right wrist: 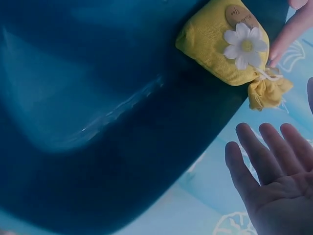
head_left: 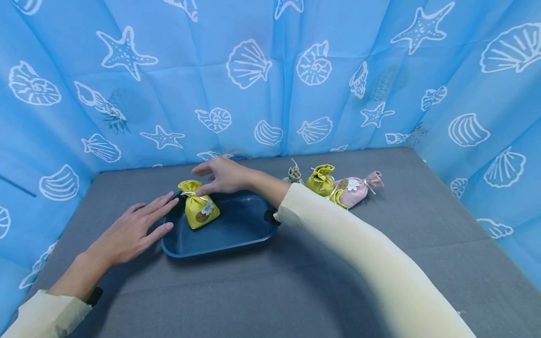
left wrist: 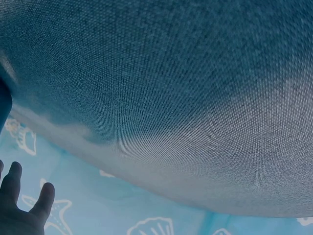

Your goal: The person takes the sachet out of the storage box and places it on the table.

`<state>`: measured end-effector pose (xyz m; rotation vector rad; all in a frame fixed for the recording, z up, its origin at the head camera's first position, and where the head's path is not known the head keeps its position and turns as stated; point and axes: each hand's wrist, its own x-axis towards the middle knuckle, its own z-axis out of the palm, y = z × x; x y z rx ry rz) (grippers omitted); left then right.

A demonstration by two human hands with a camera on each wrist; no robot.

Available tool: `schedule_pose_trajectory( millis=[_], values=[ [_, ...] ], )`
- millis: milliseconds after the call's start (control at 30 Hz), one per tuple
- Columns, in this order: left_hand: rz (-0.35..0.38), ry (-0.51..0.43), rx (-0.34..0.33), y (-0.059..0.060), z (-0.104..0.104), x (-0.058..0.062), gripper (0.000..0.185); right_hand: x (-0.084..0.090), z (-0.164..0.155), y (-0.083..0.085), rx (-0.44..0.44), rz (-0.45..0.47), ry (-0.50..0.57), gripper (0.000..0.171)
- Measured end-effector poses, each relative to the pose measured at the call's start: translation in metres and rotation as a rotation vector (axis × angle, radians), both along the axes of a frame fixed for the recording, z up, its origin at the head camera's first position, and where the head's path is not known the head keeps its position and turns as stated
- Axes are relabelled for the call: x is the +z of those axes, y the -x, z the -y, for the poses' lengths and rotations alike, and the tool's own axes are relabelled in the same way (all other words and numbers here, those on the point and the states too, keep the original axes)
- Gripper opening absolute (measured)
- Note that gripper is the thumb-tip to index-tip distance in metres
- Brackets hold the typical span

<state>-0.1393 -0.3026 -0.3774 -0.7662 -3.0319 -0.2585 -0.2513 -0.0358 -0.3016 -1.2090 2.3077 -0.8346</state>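
Head view: my right hand [head_left: 224, 176], fingers spread, seemingly just touching the yellow sachet [head_left: 198, 210] in the blue tray [head_left: 236, 234]; my left hand [head_left: 131, 232] rests flat, released, at its left rim.

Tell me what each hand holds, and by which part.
Nothing is held. The right hand hovers open by the yellow pouch in the tray; the left hand lies flat.

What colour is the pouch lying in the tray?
Yellow-green pouch, with a white daisy; clearest in the right wrist view.
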Motion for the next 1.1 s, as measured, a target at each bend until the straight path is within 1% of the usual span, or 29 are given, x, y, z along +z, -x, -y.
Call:
schedule_pose_trajectory(
  millis=[267, 500, 600, 767, 900, 1000, 1100],
  values=[
    [0.003, -0.009, -0.001, -0.001, 0.0, 0.0, 0.061, -0.006, 0.012, 0.003, 0.008, 0.052, -0.015, 0.059],
    [-0.022, -0.014, -0.009, -0.001, 0.0, 0.001, 0.06, -0.008, 0.021, 0.004, 0.015, 0.003, -0.031, 0.057],
    [-0.018, -0.012, -0.006, -0.001, 0.0, 0.001, 0.061, -0.008, 0.024, 0.003, 0.006, -0.013, -0.032, 0.055],
    [-0.013, -0.009, -0.007, 0.0, 0.001, -0.001, 0.061, -0.01, 0.028, 0.001, -0.007, -0.064, -0.004, 0.043],
    [-0.011, -0.011, -0.008, 0.0, 0.001, -0.002, 0.061, -0.011, 0.028, 0.001, -0.034, -0.074, 0.045, 0.03],
    [-0.004, -0.013, -0.004, 0.001, 0.002, -0.001, 0.062, -0.011, 0.028, 0.001, -0.053, -0.063, 0.073, 0.026],
    [0.001, -0.012, 0.001, 0.001, 0.002, -0.001, 0.062, -0.012, 0.028, 0.0, -0.066, -0.073, 0.07, 0.025]
  ],
)
